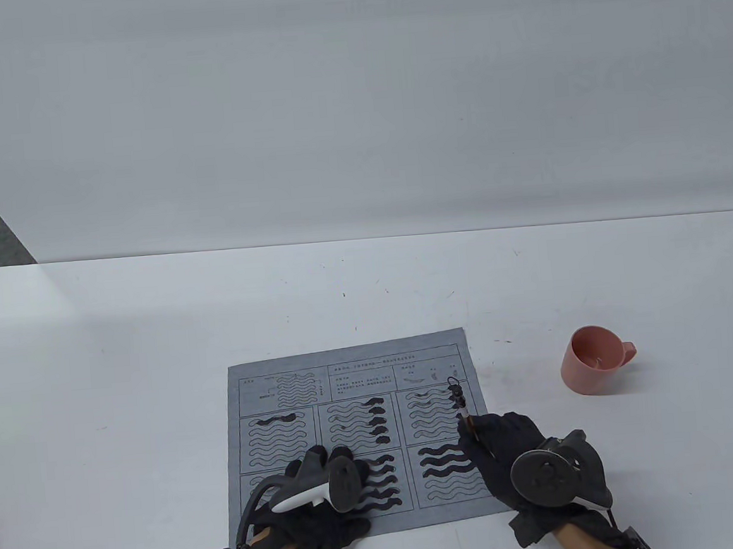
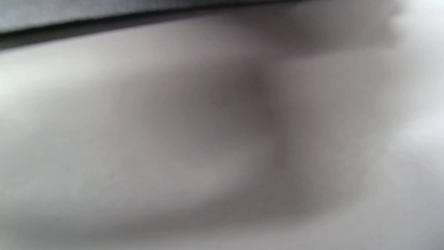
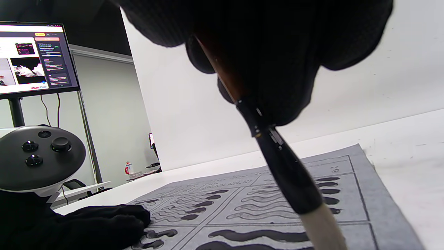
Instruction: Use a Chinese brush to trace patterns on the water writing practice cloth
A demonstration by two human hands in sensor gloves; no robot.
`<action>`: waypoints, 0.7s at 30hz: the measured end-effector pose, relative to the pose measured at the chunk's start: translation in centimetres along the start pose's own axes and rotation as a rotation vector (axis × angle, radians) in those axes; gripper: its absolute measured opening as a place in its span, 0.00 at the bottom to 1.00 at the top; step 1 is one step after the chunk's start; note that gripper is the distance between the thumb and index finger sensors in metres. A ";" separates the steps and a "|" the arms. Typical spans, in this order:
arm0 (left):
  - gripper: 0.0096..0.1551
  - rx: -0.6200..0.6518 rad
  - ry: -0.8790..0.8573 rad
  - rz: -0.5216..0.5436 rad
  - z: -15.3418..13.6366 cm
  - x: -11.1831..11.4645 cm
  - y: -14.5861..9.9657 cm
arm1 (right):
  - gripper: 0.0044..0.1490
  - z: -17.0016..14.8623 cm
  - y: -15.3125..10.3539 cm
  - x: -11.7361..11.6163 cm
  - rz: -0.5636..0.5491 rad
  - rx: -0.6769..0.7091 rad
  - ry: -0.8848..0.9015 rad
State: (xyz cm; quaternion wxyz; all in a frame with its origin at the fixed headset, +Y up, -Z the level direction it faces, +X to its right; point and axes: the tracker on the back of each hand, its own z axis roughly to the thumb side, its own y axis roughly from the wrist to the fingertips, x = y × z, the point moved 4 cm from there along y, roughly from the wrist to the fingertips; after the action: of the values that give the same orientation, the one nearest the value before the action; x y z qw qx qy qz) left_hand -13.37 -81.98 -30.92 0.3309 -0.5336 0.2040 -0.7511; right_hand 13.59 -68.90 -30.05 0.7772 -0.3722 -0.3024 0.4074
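A grey water writing cloth (image 1: 349, 377) (image 3: 367, 194) printed with wavy line panels lies on the white table (image 1: 127, 369); several waves show dark wet strokes. My right hand (image 1: 500, 444) grips the Chinese brush (image 1: 465, 415) (image 3: 277, 156), its tail loop pointing away from me. The pale bristles (image 3: 321, 225) slant down over the lower right panel; their tip is cut off by the frame. My left hand (image 1: 322, 481) (image 3: 104, 218) rests flat on the cloth's lower middle panel, fingers straight. The left wrist view is only a blur.
A pink cup (image 1: 592, 360) lies tilted on the table to the right of the cloth. A monitor on a stand (image 3: 34, 57) and a white wall (image 3: 194, 114) stand beyond the table's far edge.
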 end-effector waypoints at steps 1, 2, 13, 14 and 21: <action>0.52 -0.001 0.000 0.000 0.0 0.0 0.0 | 0.25 0.0 0.0 0.0 -0.002 0.002 -0.002; 0.52 -0.001 -0.001 0.000 0.0 0.0 0.0 | 0.25 0.0 0.0 0.0 -0.006 0.004 -0.003; 0.52 -0.001 0.001 0.000 0.0 0.0 0.0 | 0.25 0.1 0.0 0.0 -0.022 0.004 0.014; 0.51 -0.001 0.001 0.000 0.0 0.0 0.0 | 0.25 0.1 0.0 0.0 -0.022 0.006 0.011; 0.52 -0.001 0.001 0.000 0.0 0.0 0.0 | 0.25 0.1 -0.1 0.0 -0.031 0.015 0.020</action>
State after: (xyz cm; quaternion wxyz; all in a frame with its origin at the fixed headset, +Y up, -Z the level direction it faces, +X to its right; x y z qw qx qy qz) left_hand -13.37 -81.99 -30.92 0.3306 -0.5336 0.2045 -0.7511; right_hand 13.54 -68.85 -29.91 0.7891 -0.3657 -0.2975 0.3937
